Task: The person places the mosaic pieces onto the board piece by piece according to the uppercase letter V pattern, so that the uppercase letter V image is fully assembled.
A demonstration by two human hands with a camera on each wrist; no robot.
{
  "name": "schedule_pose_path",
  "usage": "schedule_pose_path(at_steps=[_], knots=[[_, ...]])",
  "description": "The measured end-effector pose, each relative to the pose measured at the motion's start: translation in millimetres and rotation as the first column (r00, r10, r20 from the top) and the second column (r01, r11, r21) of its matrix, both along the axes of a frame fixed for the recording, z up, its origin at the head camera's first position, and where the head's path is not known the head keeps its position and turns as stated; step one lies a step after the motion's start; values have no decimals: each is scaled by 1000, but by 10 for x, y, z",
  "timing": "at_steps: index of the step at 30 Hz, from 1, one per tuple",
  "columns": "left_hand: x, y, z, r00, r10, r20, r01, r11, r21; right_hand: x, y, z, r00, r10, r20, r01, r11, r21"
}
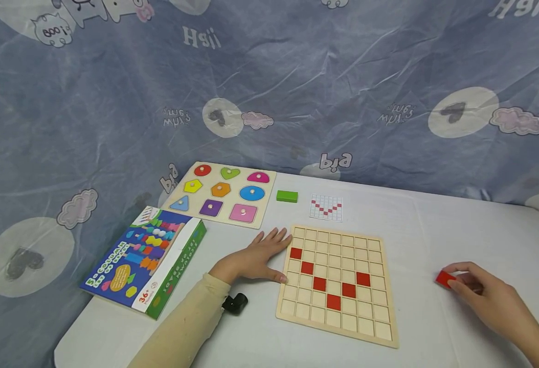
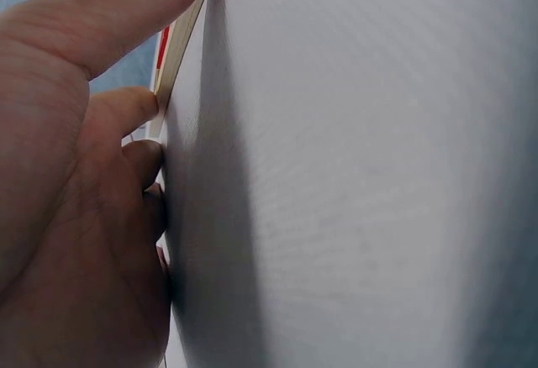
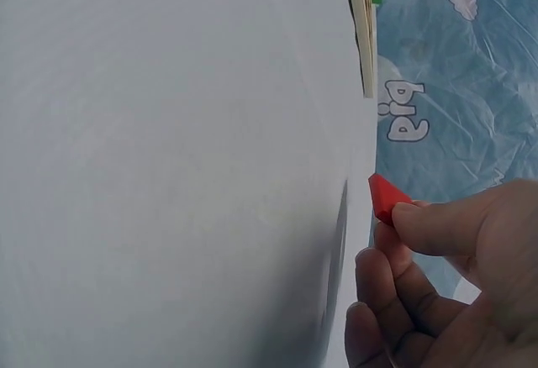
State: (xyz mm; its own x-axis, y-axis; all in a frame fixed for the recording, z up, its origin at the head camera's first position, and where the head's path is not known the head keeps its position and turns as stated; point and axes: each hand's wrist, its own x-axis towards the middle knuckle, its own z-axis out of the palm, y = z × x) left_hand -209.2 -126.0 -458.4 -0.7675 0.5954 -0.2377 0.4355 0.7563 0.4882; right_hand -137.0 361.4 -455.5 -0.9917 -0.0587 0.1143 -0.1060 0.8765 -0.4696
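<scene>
My right hand (image 1: 492, 296) pinches a red square tile (image 1: 445, 279) between thumb and fingers, over the white table to the right of the board. In the right wrist view the same red tile (image 3: 388, 198) sticks out from the fingertips. My left hand (image 1: 260, 258) lies spread with straight fingers; its thumb and fingertips touch the left edge of a wooden grid board (image 1: 333, 261). Several red tiles (image 1: 319, 283) sit in the board's cells, forming a slanted V. Behind the board lies a small card (image 1: 326, 207) printed with a red zigzag on a grid.
A green block (image 1: 287, 196) lies left of the card. Farther left is a shape puzzle board (image 1: 223, 202) with knobbed pieces. A blue and green toy box (image 1: 145, 255) stands at the left, with a small black object (image 1: 235, 303) near the left sleeve. A patterned cloth (image 1: 297, 92) hangs behind.
</scene>
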Motion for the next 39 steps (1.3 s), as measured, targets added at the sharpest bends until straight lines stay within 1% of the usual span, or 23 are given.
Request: schedule_pose_path(at_steps=[8,19,26,31,39], knots=[[-2,3,-3,1000,5,3,-5,1000,-1,9,-125,15,1000,-11,-29,11,1000,-25],[1,2,7,1000,2,-3,-2,1000,0,8,-275,46,1000,1,-10,-1,998,-61],[5,3,12,1000,-1,-6,1,1000,-7,-7,-355,31,1000,10,-24,-11,997,-76],[7,4,18,1000,0,-6,0,1000,-6,-14,-418,46,1000,6,-20,-8,997,-83],[11,2,24,1000,1,-2,-1,1000,3,-19,-541,62,999,25,-24,-27,994,-102]])
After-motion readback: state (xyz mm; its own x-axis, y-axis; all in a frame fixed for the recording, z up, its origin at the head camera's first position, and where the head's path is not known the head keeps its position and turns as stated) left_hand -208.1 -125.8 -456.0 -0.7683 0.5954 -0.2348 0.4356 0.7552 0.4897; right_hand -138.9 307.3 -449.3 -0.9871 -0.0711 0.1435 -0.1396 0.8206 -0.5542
